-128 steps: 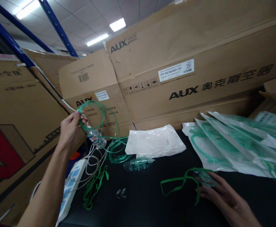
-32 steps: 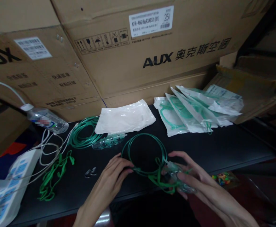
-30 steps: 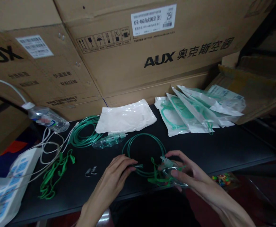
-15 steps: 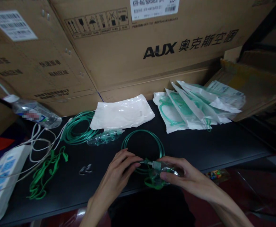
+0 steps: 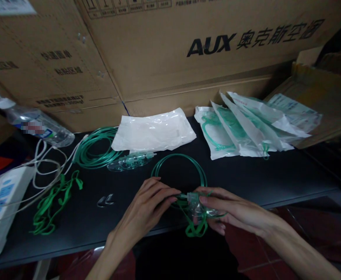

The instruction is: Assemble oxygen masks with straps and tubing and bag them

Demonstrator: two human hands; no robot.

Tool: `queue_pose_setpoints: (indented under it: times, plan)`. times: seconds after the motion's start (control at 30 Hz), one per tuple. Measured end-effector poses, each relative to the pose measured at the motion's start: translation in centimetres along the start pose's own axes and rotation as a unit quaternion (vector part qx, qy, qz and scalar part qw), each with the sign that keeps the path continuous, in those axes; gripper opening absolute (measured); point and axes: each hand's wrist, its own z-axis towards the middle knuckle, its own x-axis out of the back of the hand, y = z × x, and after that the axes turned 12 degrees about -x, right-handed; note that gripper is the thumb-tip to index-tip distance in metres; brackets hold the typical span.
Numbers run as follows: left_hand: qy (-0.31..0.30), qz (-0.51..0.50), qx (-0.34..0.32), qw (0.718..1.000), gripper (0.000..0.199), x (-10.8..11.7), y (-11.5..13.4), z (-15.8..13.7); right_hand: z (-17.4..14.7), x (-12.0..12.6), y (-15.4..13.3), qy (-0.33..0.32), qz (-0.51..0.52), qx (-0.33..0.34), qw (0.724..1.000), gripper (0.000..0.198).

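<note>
Pinching the end of a coiled green tube (image 5: 201,173) between the closed fingertips of the left hand (image 5: 152,198), lower centre of the frame. Gripping a clear mask (image 5: 197,210) in the right hand (image 5: 230,204), fingers curled around it, just right of there. Holding the tube end (image 5: 182,195) up to the mask's connector (image 5: 193,198) (joined or merely touching, hard to tell), with a green strap (image 5: 197,232) dangling below.

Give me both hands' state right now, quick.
Left hand: closed, pinching the green tubing end.
Right hand: closed, holding the clear mask.
</note>
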Motion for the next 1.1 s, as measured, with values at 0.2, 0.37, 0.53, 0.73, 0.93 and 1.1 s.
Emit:
queue_pose_setpoints:
  times: [0.2, 0.37, 0.53, 0.73, 0.93, 1.1]
  plan:
    - [0.004, 0.009, -0.038, 0.999, 0.019, -0.1, -0.5, 0.1, 0.9, -0.2, -0.6, -0.022, 0.033, -0.056, 0.998, 0.032]
    - [0.021, 0.001, -0.062, 0.998, 0.019, 0.0, -0.8, 0.1, 1.3, -0.9, -0.9, -0.021, 0.001, -0.063, 0.998, 0.031]
    - [0.015, 0.043, -0.106, 0.993, 0.023, 0.4, -0.8, 0.5, 1.0, -1.4, -0.7, 0.055, 0.031, -0.083, 0.995, 0.028]
    - [-0.025, 0.066, -0.123, 0.990, 0.020, 0.8, -1.1, 0.9, 0.7, -2.5, -1.2, 0.112, -0.048, -0.069, 0.990, 0.042]
    - [-0.026, -0.004, -0.100, 0.995, 0.013, 0.8, -1.2, 1.0, 0.5, -2.9, -1.4, 0.105, -0.241, 0.029, 0.964, 0.036]
    - [-0.047, -0.009, -0.073, 0.996, 0.013, 0.8, -0.7, 1.5, 0.5, -2.5, -1.1, 0.147, -0.331, 0.077, 0.929, 0.029]
